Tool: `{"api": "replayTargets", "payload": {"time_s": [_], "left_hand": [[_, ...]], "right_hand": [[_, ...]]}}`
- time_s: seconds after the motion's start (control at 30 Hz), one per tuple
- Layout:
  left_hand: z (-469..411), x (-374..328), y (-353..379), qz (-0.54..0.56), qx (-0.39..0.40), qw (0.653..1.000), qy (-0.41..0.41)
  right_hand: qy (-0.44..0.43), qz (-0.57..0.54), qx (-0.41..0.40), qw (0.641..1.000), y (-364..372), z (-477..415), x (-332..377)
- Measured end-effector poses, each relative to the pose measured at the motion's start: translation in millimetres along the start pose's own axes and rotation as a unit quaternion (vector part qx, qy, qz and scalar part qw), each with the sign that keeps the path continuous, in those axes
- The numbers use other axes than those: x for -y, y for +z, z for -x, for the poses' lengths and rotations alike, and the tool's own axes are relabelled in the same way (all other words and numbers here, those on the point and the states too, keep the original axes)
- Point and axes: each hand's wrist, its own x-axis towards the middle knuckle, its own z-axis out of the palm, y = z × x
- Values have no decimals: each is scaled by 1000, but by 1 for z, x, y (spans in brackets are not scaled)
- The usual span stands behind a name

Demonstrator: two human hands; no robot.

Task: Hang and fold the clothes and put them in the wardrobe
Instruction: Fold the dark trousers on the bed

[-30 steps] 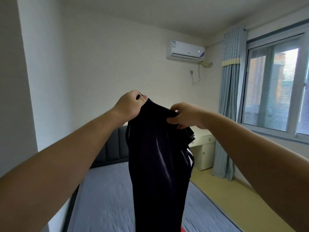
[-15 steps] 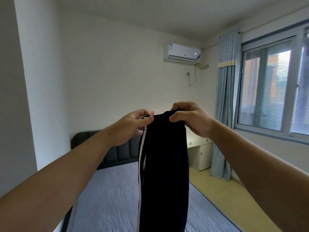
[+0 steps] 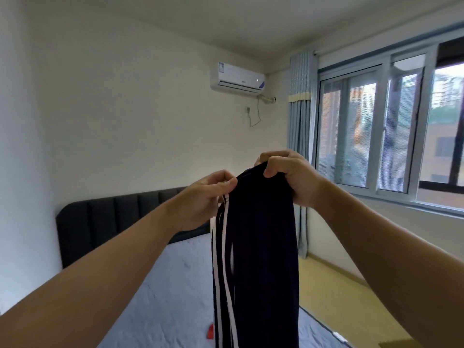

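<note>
Head view: my L grip (image 3: 200,199) pinches top edge of dark pants (image 3: 263,247) at side w/ white stripes. My R grip (image 3: 293,177) clamped on same edge, slightly higher, wrapped over cloth. Pants hang straight down btwn my arms, over bed (image 3: 163,297), dark headboard (image 3: 113,217) behind. Small red item (image 3: 210,331) on bed left of pants. AC unit (image 3: 238,80) on far wall, window (image 3: 376,126) at right.

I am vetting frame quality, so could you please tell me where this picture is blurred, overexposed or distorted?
Head view: daylight from the window lights the room softly, sky at far right nearly blown out. Head view: the dark trousers show little fabric detail, their white stripes smear lower down. Head view: the wide-angle lens makes the window's uprights lean.
</note>
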Motion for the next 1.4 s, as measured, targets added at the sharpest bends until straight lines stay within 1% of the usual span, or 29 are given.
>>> {"api": "replayTargets", "payload": {"time_s": [0.07, 0.13, 0.23, 0.33, 0.47, 0.6, 0.7, 0.83, 0.9, 0.93, 0.97, 1.0, 1.03, 1.07, 1.13, 1.23, 1.33, 1.4], "left_hand": [[-8, -4, 4, -65, -18, 998, 20], [-16, -12, 6, -147, -34, 988, 37], [-30, -31, 6, -233, -32, 970, 56], [-45, -45, 10, -276, -43, 957, 74], [-57, -47, 23, -310, -21, 949, 62], [-69, -41, 31, -284, 24, 958, 33], [-79, -34, 41, -274, 68, 959, -8], [-93, -26, 47, -244, 77, 967, -20], [-98, -30, 43, -244, 99, 964, -30], [-101, -32, 41, -251, 108, 961, -32], [-104, -33, 40, -258, 113, 959, -30], [-107, -33, 40, -261, 113, 958, -26], [-109, -32, 42, -262, 111, 958, -22], [-111, -30, 45, -265, 109, 958, -20], [-115, -27, 49, -271, 104, 957, -20], [-117, -24, 45, -298, 79, 951, 7], [-120, -21, 34, -287, 66, 955, 34], [-125, -19, 31, -289, 54, 955, 45]], "right_hand": [[-9, 64, -21, 998, -10, 5, 4], [-22, 180, -29, 983, -23, 12, 11], [-24, 334, -28, 942, -41, 22, 21], [-48, 420, -65, 904, -54, 29, 30], [-52, 438, -86, 893, -65, 37, 39], [-65, 472, -108, 873, -72, 45, 38], [-73, 496, -118, 857, -74, 48, 40], [-72, 515, -120, 846, -76, 54, 42], [-53, 545, -107, 830, -82, 58, 44], [-23, 561, -92, 823, -86, 60, 45], [21, 560, -74, 825, -89, 62, 47], [67, 535, -58, 840, -91, 64, 49], [96, 501, -52, 858, -95, 65, 48], [104, 487, -59, 865, -98, 65, 46], [83, 495, -85, 861, -105, 62, 43], [79, 439, -95, 890, -108, 59, 37], [54, 443, -110, 888, -108, 54, 33], [47, 425, -121, 896, -107, 51, 30]]}}
